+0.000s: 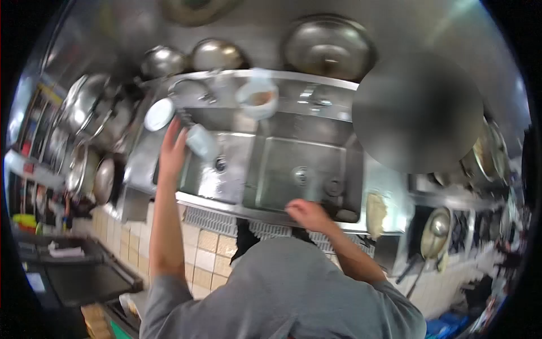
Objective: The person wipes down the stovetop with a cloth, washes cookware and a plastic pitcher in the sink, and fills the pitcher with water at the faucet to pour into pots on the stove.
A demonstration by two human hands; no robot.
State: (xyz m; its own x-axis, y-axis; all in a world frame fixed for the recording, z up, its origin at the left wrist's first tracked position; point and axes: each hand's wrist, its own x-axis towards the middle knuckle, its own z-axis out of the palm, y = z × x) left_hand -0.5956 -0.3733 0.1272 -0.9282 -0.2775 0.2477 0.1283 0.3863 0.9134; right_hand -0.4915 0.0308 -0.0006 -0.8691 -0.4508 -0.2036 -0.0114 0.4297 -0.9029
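My left hand (172,150) reaches over the left end of the sink with its fingers stretched out. Close to its fingertips is a white round dish or lid (160,114). Just right of the fingers, a pale, blurred rectangular thing (202,142) with a dark handle-like end hangs over or lies in the left basin (234,152); I cannot tell whether a finger touches it. My right hand (309,215) is at the front rim of the right basin (282,169), its fingers curled together. What is inside them, if anything, is hidden.
A white container (257,101) with brownish contents stands on the sink's back ledge, near the faucet (316,99). Metal bowls (217,55) and a large pan (329,48) line the wall behind. A yellowish cloth (376,214) lies right. A blurred grey disc covers the upper right.
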